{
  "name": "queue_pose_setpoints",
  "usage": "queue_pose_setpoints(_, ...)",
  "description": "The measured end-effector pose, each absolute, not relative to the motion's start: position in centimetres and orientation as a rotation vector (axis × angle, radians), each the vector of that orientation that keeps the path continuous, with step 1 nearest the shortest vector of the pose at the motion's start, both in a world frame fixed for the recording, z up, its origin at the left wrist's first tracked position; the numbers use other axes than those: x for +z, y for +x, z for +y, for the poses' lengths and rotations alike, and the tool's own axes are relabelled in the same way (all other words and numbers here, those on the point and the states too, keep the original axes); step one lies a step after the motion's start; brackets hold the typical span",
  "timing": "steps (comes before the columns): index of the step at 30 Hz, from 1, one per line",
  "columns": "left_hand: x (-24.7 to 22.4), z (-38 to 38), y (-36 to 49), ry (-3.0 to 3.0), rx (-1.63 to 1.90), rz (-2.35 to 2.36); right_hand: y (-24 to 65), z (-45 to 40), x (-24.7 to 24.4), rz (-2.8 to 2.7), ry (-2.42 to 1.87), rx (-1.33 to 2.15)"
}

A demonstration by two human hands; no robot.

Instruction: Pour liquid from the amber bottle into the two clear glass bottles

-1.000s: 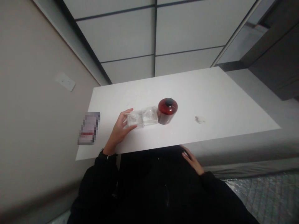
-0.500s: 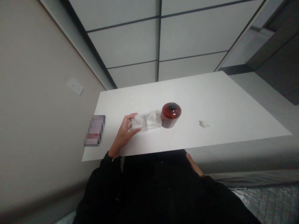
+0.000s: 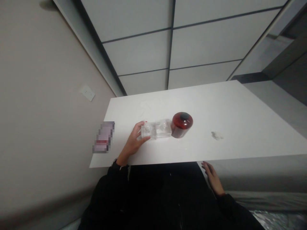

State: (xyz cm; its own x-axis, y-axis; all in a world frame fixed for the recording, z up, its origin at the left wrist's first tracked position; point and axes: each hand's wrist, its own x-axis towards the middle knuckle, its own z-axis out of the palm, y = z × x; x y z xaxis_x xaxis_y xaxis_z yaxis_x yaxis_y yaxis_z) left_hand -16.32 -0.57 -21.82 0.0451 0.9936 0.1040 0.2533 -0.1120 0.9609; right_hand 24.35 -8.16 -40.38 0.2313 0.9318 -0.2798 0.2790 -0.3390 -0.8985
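My left hand (image 3: pixel 134 140) grips the left one of two clear glass containers (image 3: pixel 148 131), thumb at its near side and fingers at its far side. The right clear container (image 3: pixel 163 128) stands against it. Just right of them, a dark red bottle (image 3: pixel 182 125) with a black cap stands upright on the white table (image 3: pixel 211 105). Beyond the table's near edge, low on the right, hangs my right hand (image 3: pixel 213 179), its fingers slightly apart and holding nothing.
A blurred-out flat pinkish object (image 3: pixel 104 137) lies at the table's left edge. Small whitish items (image 3: pixel 216 135) lie right of the bottle. A wall with a socket (image 3: pixel 88 93) borders the left side; a panelled cabinet (image 3: pixel 144 57) stands behind.
The view has shifted, so the table sits lower and further right. My right hand has moved out from beside my body and shows more fully. My left hand keeps its hold.
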Motion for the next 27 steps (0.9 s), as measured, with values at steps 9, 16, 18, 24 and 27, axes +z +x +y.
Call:
queue_pose_setpoints(9, -20.8, -1.4, -15.9, 1.642, 1.103, 1.308, 23.8, -7.3, -29.1, -1.812, -1.413, 1.205)
queue_pose_setpoints(16, -19.3, -0.3, -15.9, 1.7, 1.067, 1.269, 19.1, -3.5, -21.2, -1.919, -0.906, 0.849)
queue_pose_setpoints(18, -19.6, 0.1, -16.2, 1.637, 1.088, 1.292, 17.5, -2.4, -21.5, -1.843, -0.894, 0.818)
queue_pose_setpoints(24, -20.9, 0.3, -16.8, 1.586, 1.135, 1.26, 16.4, -1.6, -23.5, -1.726, -0.995, 0.787)
queue_pose_setpoints(27, -21.0, 0.2, -16.7, 1.57, 1.135, 1.296, 16.7, -1.8, -23.5, -1.705, -1.023, 0.805)
